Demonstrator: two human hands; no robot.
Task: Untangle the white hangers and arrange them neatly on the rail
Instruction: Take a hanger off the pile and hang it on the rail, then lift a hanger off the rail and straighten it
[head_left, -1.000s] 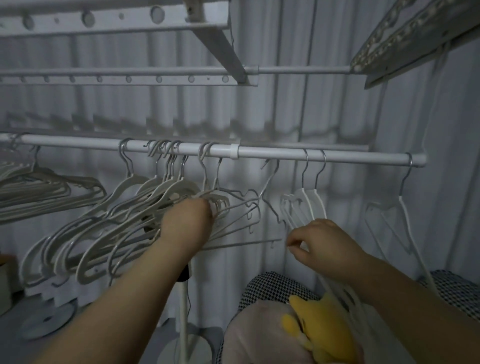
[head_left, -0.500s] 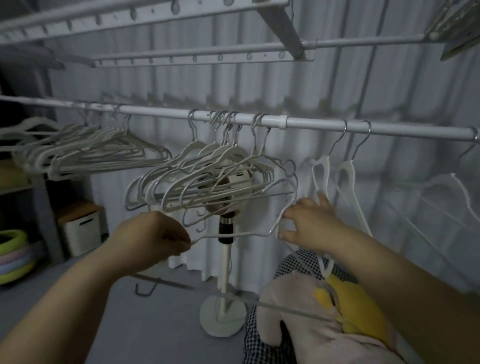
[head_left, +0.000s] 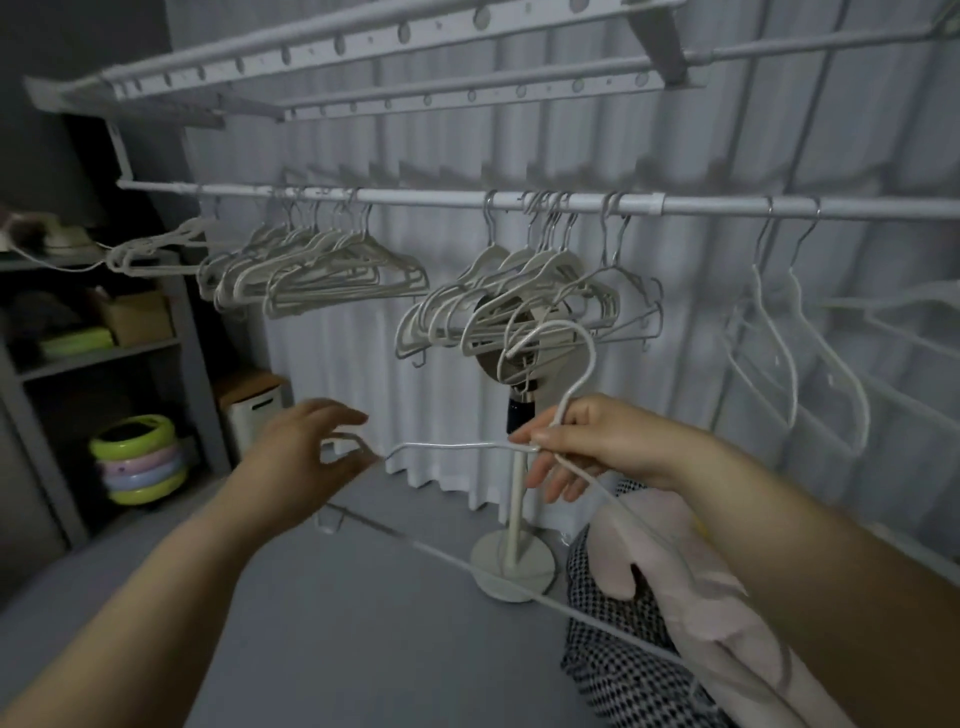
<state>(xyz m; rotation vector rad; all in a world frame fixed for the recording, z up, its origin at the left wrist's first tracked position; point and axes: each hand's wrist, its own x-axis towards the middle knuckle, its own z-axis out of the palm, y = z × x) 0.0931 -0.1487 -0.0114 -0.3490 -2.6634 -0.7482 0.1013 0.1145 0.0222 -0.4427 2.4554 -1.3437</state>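
Below the rail (head_left: 415, 198), the right hand (head_left: 587, 447) has its grip pinched on a freed white hanger (head_left: 566, 358) at the neck; the left hand (head_left: 306, 457), fingers apart, reaches for its arm. Next, I judge, hooking it beside the tangled cluster (head_left: 530, 306).

Between our hands we see a hanger (head_left: 566, 358) coated in matt white. Above them the rail (head_left: 415, 197) looks smooth and painted; its hangers (head_left: 519, 306) show matt bodies and bare metal hooks.
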